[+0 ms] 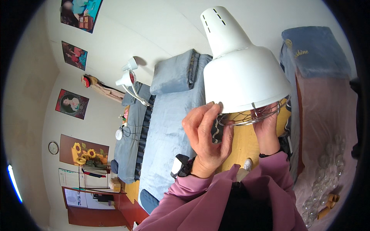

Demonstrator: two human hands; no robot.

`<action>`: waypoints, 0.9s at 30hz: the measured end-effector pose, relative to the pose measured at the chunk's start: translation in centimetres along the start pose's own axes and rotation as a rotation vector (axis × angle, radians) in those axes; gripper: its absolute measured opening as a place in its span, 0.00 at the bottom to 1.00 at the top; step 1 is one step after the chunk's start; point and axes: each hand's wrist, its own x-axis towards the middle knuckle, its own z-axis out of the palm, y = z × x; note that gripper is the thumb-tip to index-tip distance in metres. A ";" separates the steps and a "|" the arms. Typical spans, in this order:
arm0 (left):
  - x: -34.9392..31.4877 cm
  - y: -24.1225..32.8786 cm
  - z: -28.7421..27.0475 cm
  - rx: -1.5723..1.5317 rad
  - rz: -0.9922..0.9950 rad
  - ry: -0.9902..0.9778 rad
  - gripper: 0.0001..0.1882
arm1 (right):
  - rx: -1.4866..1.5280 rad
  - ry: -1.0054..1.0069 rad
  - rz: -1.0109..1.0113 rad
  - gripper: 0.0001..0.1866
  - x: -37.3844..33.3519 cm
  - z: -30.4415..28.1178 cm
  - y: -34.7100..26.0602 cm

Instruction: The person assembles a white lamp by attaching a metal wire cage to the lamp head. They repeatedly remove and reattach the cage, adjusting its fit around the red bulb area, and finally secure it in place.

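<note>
A large white heat lamp fills the upper middle, its bell-shaped shade opening downward and a narrower slotted neck pointing up. Across its mouth sits a round wire guard. My left hand is at the left side of the rim, thumb and fingers closed around the edge of the guard. On the right, my right hand reaches up from below and grips the guard's other side; the shade and wires partly hide its fingers. A dark band is on each wrist.
A bed with blue-grey covers stands left of me, another bed at right. Several glass cups lie on the right bed. A smaller white lamp stands farther left. Wooden floor shows below the lamp.
</note>
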 end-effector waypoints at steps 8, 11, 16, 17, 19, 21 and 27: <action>1.0 0.8 0.2 -0.073 -0.004 -0.012 0.33 | 0.185 -0.078 0.124 0.26 -0.1 -2.3 0.6; 1.4 1.2 0.5 -0.040 -0.039 -0.046 0.36 | 0.168 -0.084 0.119 0.26 -0.5 -2.4 0.7; 2.0 1.1 0.6 0.029 -0.009 -0.153 0.41 | 0.178 -0.051 0.147 0.25 0.0 -2.0 1.0; 2.0 1.1 0.6 0.041 -0.010 -0.162 0.42 | 0.179 -0.046 0.151 0.24 0.0 -1.9 1.2; 2.2 1.0 0.6 0.049 -0.014 -0.167 0.41 | 0.176 -0.039 0.159 0.24 0.3 -1.8 1.1; 2.3 1.1 0.6 0.046 -0.016 -0.158 0.41 | 0.185 -0.034 0.164 0.23 0.5 -1.8 1.1; 3.1 2.2 0.7 0.086 -0.025 -0.172 0.36 | 0.189 -0.027 0.195 0.22 0.8 -2.1 1.1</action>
